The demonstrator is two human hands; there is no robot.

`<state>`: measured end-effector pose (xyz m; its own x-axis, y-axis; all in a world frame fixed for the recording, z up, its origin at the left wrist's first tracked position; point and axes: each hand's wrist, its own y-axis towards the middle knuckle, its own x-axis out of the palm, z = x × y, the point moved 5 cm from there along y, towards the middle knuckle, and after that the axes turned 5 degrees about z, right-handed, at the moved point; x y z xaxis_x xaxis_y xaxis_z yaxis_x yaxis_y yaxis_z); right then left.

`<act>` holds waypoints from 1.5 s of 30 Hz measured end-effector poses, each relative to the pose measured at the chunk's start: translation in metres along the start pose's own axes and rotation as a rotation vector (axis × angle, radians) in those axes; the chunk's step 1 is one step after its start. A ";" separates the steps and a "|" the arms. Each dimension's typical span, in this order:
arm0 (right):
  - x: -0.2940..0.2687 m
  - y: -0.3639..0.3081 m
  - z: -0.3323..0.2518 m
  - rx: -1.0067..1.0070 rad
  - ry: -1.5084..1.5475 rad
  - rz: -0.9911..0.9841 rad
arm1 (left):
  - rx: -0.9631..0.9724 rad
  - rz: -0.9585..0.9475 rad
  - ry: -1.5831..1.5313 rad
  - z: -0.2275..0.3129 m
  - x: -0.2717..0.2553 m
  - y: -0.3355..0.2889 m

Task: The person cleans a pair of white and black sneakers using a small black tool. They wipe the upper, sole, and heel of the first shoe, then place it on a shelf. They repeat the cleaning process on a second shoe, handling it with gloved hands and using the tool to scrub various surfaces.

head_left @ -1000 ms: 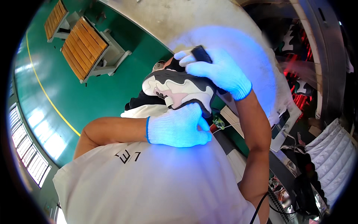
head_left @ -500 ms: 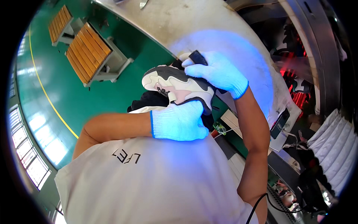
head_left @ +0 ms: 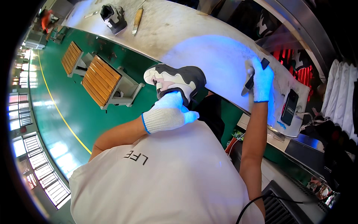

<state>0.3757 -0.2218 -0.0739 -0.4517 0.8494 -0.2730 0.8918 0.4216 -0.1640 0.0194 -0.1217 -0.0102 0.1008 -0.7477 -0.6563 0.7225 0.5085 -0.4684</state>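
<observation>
My left hand (head_left: 166, 114), in a white knit glove, grips a sneaker (head_left: 190, 76) in white, black and pale pink by its opening. Its fingertips are hidden inside the shoe, which hangs in front of my chest with its sole turned to the far side. Over the bench at the right, my gloved right hand (head_left: 263, 83) is closed on a knife-like tool (head_left: 247, 87). The tool's dark handle end sticks out above the fist, and a flat greyish blade points down toward the bench top. Blue light falls on both gloves.
Along the far side runs a worn pale bench (head_left: 220, 48). Another sneaker (head_left: 113, 19) and a wooden-handled knife (head_left: 138, 20) lie on it at far left. A phone (head_left: 289, 107) rests near its right end. Slatted wooden carts (head_left: 100, 80) stand on the green floor.
My right hand has left the shoe and moved right over the bench with the tool. My left hand still holds the shoe. The view has shifted, bringing more of the bench into sight.
</observation>
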 end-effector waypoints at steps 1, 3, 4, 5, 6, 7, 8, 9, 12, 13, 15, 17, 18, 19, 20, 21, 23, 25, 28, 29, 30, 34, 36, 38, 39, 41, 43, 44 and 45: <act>-0.011 0.005 0.008 -0.036 0.007 0.059 | -0.101 0.023 -0.099 0.004 -0.003 -0.004; -0.024 0.004 0.015 -0.107 0.027 0.173 | -0.165 -0.026 -0.163 0.004 -0.001 -0.004; -0.025 0.005 0.019 -0.129 0.058 0.183 | -0.196 -0.050 -0.196 0.004 0.001 -0.004; -0.022 0.004 0.019 -0.150 0.094 0.192 | -0.139 0.024 -0.242 0.006 0.000 -0.005; -0.020 0.002 0.019 -0.170 0.129 0.202 | -0.080 0.098 -0.287 0.006 0.001 -0.006; -0.020 0.001 0.020 -0.149 0.131 0.201 | -0.020 0.171 -0.332 0.005 0.002 -0.007; -0.020 -0.001 0.017 -0.133 0.132 0.195 | 0.096 0.283 -0.469 0.002 0.005 -0.005; -0.017 -0.003 0.012 -0.121 0.137 0.188 | 0.219 0.398 -0.602 0.003 0.003 -0.004; -0.024 0.004 0.028 -0.178 0.270 0.174 | -0.106 0.356 -0.844 -0.016 -0.013 -0.031; -0.023 0.006 0.028 -0.180 0.281 0.140 | -0.117 0.428 -0.949 -0.023 -0.019 -0.040; -0.026 0.011 0.036 -0.188 0.305 0.117 | -0.099 0.525 -1.051 -0.034 -0.035 -0.056; -0.026 0.012 0.041 -0.202 0.297 0.129 | -0.015 0.579 -0.851 -0.031 -0.062 -0.070; -0.028 0.010 0.039 -0.211 0.273 0.132 | 0.022 0.586 -0.716 -0.034 -0.077 -0.077; -0.029 0.010 0.037 -0.218 0.249 0.137 | 0.099 0.578 -0.634 -0.031 -0.096 -0.078; -0.031 0.011 0.039 -0.212 0.246 0.131 | 0.187 0.586 -0.532 -0.032 -0.114 -0.076; -0.033 0.015 0.043 -0.210 0.235 0.134 | 0.253 0.676 -0.506 -0.018 -0.132 -0.069; -0.034 0.017 0.043 -0.213 0.228 0.129 | 0.359 0.825 -0.148 -0.022 -0.175 -0.041; -0.031 0.016 0.042 -0.222 0.235 0.134 | 0.432 0.891 0.181 -0.034 -0.223 0.000; -0.032 0.020 0.043 -0.253 0.258 0.128 | 0.247 0.845 0.230 -0.080 -0.286 0.066; -0.029 0.014 0.038 -0.250 0.249 0.128 | 0.195 0.857 0.350 -0.093 -0.303 0.077; -0.028 0.012 0.035 -0.245 0.241 0.127 | 0.139 0.866 0.472 -0.106 -0.315 0.086; -0.032 0.013 0.041 -0.227 0.265 0.119 | 0.157 0.898 0.721 -0.133 -0.324 0.106; -0.032 0.005 0.035 -0.206 0.271 0.140 | 0.195 0.984 0.788 -0.128 -0.310 0.096; -0.034 0.004 0.038 -0.190 0.271 0.156 | 0.061 0.957 0.828 -0.119 -0.308 0.093; -0.033 0.002 0.035 -0.166 0.266 0.159 | 0.006 0.922 0.826 -0.117 -0.307 0.089; -0.029 -0.004 0.030 -0.119 0.250 0.166 | -0.184 0.734 0.687 -0.133 -0.310 0.095; -0.028 -0.006 0.029 -0.128 0.221 0.168 | -0.220 0.606 0.603 -0.134 -0.314 0.103; -0.027 -0.004 0.028 -0.136 0.211 0.168 | -0.240 0.539 0.591 -0.131 -0.320 0.107; -0.024 -0.003 0.025 -0.142 0.183 0.150 | -0.204 0.490 0.572 -0.139 -0.327 0.116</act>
<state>0.3839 -0.2517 -0.0910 -0.3136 0.9436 -0.1066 0.9488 0.3158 0.0040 -0.0245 0.2413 0.0683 -0.0325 -0.1095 -0.9935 0.5407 0.8341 -0.1096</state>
